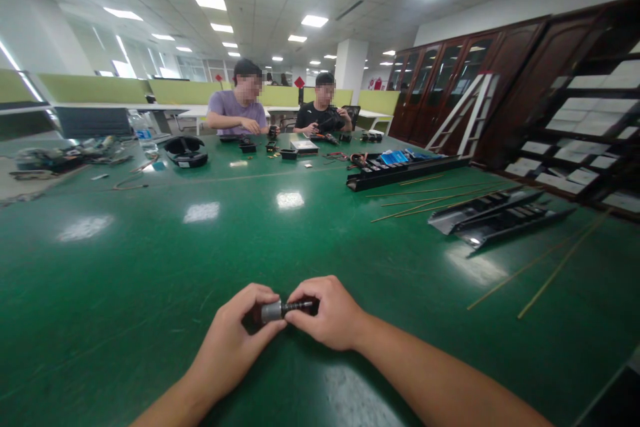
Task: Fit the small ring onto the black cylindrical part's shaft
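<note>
My left hand (235,340) and my right hand (327,312) meet low over a green table (150,267), near its front edge. Between them is a small metal part (280,310): a grey cylinder with a dark threaded shaft. The left fingers pinch the grey cylinder end. The right fingers close round the dark shaft end. Both hands rest on or just above the tabletop.
Black plastic trays (493,219) and thin wooden sticks (425,203) lie at the right. A long black tray (400,172) with blue items sits further back. Two people (240,110) sit at the far side among small parts. A black headset (186,150) and clutter lie far left. Dark wooden cabinets (550,80) line the right wall.
</note>
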`<state>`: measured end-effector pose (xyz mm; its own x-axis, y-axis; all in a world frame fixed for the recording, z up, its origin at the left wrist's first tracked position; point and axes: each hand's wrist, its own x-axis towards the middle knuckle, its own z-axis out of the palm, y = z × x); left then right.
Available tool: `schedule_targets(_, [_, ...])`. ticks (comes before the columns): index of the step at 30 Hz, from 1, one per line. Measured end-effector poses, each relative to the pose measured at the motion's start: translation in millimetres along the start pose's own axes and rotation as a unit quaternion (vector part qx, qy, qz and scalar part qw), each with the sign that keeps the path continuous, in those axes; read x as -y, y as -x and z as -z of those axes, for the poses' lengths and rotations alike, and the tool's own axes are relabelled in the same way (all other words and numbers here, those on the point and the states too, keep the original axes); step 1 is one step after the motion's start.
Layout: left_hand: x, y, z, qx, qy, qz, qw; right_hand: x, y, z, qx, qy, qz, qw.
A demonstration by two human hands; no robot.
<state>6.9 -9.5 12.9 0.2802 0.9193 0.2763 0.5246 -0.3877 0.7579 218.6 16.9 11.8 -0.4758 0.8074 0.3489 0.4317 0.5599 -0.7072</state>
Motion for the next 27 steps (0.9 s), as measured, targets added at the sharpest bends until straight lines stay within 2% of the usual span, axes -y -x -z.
schedule_targets(27, [1.9, -0.1, -1.2, -0.012, 0.01, -0.003, 1.0, 0.6, 1.8, 1.5, -0.021, 0.007, 0.013, 1.0])
